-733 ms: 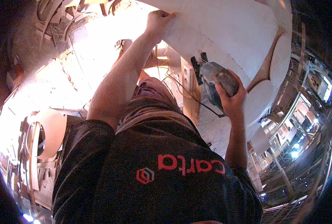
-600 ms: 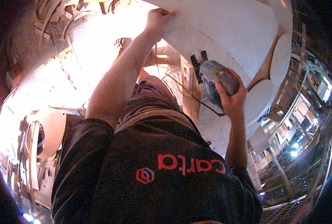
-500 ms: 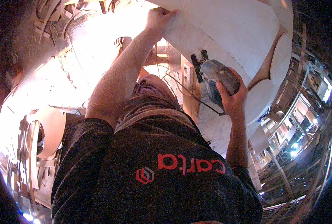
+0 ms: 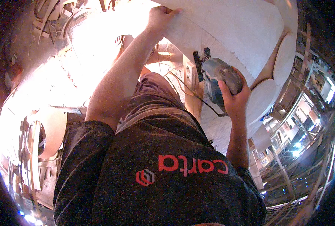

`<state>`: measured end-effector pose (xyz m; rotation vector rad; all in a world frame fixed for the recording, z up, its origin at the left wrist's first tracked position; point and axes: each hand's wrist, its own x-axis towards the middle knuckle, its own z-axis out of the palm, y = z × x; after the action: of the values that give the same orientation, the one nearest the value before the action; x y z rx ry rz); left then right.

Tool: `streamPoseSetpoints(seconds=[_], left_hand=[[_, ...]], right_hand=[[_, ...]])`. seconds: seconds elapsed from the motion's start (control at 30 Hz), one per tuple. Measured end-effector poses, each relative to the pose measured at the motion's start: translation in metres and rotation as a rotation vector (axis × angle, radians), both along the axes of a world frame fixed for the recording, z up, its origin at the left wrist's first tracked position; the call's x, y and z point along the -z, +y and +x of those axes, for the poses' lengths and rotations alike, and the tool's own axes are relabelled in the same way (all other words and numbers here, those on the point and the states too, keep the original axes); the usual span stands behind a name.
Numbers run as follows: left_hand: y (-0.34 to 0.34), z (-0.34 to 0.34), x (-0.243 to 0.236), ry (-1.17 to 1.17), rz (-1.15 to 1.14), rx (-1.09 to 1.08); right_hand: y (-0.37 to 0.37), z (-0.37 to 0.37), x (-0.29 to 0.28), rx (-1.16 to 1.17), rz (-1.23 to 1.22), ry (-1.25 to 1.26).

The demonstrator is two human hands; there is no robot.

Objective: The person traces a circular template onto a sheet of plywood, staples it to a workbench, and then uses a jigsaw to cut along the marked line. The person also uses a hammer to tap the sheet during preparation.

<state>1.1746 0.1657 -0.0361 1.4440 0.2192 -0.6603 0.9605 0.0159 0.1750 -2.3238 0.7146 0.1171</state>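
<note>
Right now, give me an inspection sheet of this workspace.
Surface: large pale wooden board, bare apart from the tool.
Job's things: blue-grey handheld power saw at the board's near edge.
Clutter: curved plywood offcuts at left; round pale discs at right.
Grippers: left hand grips the board's edge; right hand grips the saw.
Cables: thin dark cord hanging below the saw.
Surroundings: cluttered shelving at right; bright glare at left.

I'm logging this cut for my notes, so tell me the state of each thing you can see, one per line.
Left hand: grip closed on the far edge of the white board.
Right hand: grip closed on the jigsaw.
Jigsaw: set at the board's near edge, cord trailing.
White board: lying flat, pencil line on it.
Offcuts: piled at left.
</note>
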Motion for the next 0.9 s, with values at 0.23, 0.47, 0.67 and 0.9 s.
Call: streamPoseSetpoints(seconds=[0.23,0.47,0.67,0.9], left_hand=[[0.003,0.001,-0.001,0.049,-0.029,0.048],[0.001,0.003,0.015,0.065,-0.131,0.041],[-0.009,0.006,0.025,-0.03,-0.086,-0.028],[-0.012,0.007,0.014,-0.011,-0.08,-0.03]], right_hand=[[0.003,0.003,0.002,0.045,0.018,-0.015],[0.0,0.016,0.002,0.062,0.022,0.01],[-0.005,0.025,0.003,0.05,0.002,0.046],[-0.008,0.029,0.008,0.075,0.042,0.016]])
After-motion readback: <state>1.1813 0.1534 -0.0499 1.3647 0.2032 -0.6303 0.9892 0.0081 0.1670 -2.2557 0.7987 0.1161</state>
